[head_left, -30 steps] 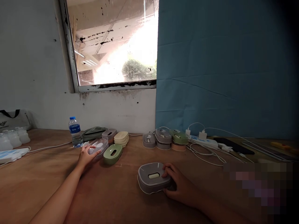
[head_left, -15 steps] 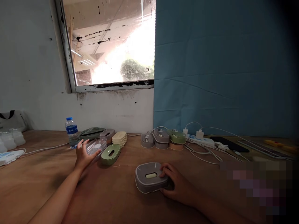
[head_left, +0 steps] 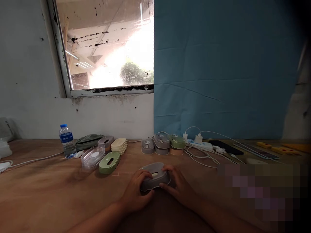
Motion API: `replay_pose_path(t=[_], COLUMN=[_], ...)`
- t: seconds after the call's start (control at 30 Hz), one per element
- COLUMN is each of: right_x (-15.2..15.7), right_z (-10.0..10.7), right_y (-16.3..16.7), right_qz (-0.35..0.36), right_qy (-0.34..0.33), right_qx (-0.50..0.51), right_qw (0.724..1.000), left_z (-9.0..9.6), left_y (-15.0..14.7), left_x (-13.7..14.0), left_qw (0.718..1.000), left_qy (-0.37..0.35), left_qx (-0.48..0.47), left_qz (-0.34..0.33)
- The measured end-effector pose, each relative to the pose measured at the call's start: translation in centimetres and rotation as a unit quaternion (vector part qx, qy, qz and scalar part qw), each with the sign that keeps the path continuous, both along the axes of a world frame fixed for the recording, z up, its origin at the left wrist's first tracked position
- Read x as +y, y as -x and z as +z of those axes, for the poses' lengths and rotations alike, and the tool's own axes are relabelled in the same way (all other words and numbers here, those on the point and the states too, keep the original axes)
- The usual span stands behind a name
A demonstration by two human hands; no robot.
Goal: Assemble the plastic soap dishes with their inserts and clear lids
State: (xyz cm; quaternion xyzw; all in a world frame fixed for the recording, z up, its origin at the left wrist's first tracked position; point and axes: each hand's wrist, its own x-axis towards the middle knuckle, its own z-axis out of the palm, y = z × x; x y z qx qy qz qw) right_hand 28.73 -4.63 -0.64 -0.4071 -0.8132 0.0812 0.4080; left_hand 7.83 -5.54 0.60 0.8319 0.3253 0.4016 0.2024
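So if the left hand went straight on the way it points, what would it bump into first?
The grey box right at its fingertips: the left hand appears to touch its left end. Beyond, the line seems to run towards the stacked boxes, though depth is unclear.

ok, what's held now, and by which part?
The gray box, by its two ends: left hand at the left end, right hand at the right, both with fingers over the top.

Left hand (head_left: 136, 193), one; right hand (head_left: 181, 187), one; gray box (head_left: 157, 181) at the hands, one; water bottle (head_left: 67, 142), one; green-topped containers (head_left: 108, 167), two; window (head_left: 104, 48), one.
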Motion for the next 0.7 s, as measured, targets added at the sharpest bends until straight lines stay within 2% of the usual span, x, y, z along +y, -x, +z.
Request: replay_pose_path(t=[0.3,0.43,0.7], right_x=[0.1,0.4,0.5], right_z=[0.0,-0.2,0.1], right_y=[0.0,0.0,-0.1], right_qz=[0.006,-0.004,0.024], right_qy=[0.002,0.046,0.112], right_qx=[0.01,0.04,0.06], right_qw=[1.0,0.998,0.992], left_z=[-0.6,-0.5,-0.1], left_y=[3.4,3.4,3.1], left_x=[3.1,3.2,2.5], left_qw=[0.998,0.999,0.999], left_qy=[0.054,0.028,-0.009], left_qx=[0.03,0.015,-0.004], left_qz=[-0.012,0.017,0.042])
